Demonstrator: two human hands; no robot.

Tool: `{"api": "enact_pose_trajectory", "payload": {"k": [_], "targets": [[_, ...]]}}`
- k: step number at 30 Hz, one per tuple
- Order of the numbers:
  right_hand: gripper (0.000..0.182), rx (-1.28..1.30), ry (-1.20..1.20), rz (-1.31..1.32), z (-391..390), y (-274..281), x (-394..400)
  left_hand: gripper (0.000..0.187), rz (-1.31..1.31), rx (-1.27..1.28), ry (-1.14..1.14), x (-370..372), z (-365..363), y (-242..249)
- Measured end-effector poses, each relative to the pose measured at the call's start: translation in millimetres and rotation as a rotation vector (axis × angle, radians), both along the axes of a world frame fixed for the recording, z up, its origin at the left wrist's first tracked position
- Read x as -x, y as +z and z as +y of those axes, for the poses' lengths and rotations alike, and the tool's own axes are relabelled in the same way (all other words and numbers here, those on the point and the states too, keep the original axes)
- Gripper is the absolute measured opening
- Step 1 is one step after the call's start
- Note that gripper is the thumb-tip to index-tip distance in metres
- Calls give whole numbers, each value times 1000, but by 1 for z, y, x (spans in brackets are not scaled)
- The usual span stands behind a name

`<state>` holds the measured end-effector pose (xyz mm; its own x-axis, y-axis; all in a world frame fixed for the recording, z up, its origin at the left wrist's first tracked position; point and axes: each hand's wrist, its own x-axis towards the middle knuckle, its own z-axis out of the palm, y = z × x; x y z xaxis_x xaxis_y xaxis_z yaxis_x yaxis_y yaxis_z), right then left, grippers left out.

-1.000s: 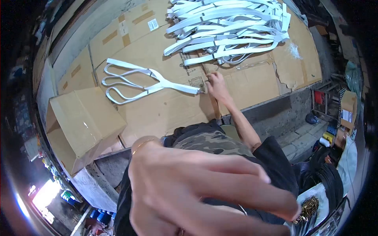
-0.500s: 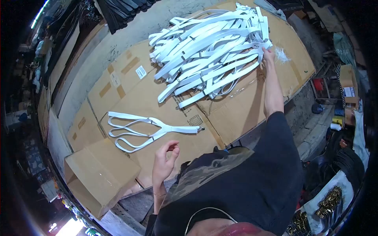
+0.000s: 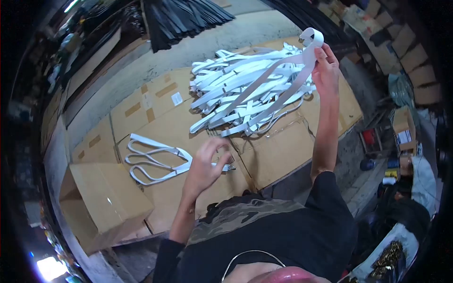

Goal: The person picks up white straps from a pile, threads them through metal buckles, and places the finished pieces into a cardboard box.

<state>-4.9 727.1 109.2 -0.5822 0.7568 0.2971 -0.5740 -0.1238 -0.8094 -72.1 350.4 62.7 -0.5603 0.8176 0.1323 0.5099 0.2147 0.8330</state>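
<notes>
My right hand [image 3: 325,63] grips a pair of white suspenders [image 3: 309,56] by its joined end, raised above the right side of a heap. The straps hang down leftward over the white suspenders in the heap [image 3: 245,89]. My left hand [image 3: 208,162] is slightly blurred, with fingers curved, thumb apart and nothing between them. It hovers over the near edge of the cardboard, partly hiding a single pair of white suspenders [image 3: 158,152] that lies spread out with its loops to the left. A metal clip shows at that pair's right end.
Flattened cardboard [image 3: 278,153] covers the work surface. An open cardboard box [image 3: 106,198] stands at the near left. Black straps [image 3: 184,21] hang at the back. Brass-coloured clips [image 3: 389,257] lie in a pile at the lower right.
My right hand has lifted one pair of suspenders up from the heap's right edge. My left hand has moved forward, over the clip end of the laid-out pair. The head view has shifted.
</notes>
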Motion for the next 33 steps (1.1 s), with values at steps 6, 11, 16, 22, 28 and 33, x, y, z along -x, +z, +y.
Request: {"api": "enact_pose_trajectory", "payload": {"k": [6,11,16,22,28,33], "targets": [[30,-476,194,174,-149,91,11,96,546,-404,162,14,6,62],[38,-577,436,338,-251,183,20,36,194,-530,306,-25,-73,94],[42,-713,543,150,-362,205,52,14,1,-552,239,-80,-205,86],[43,-576,881,165,-502,173,139,13,-286,-352,449,-146,-344,22],[33,-788,1111,-51,-685,112,203,20,-531,-483,667,-167,-436,-50],[30,-1205,1064,-281,-760,16,261,35,-704,-626,707,-161,-476,-90]]}}
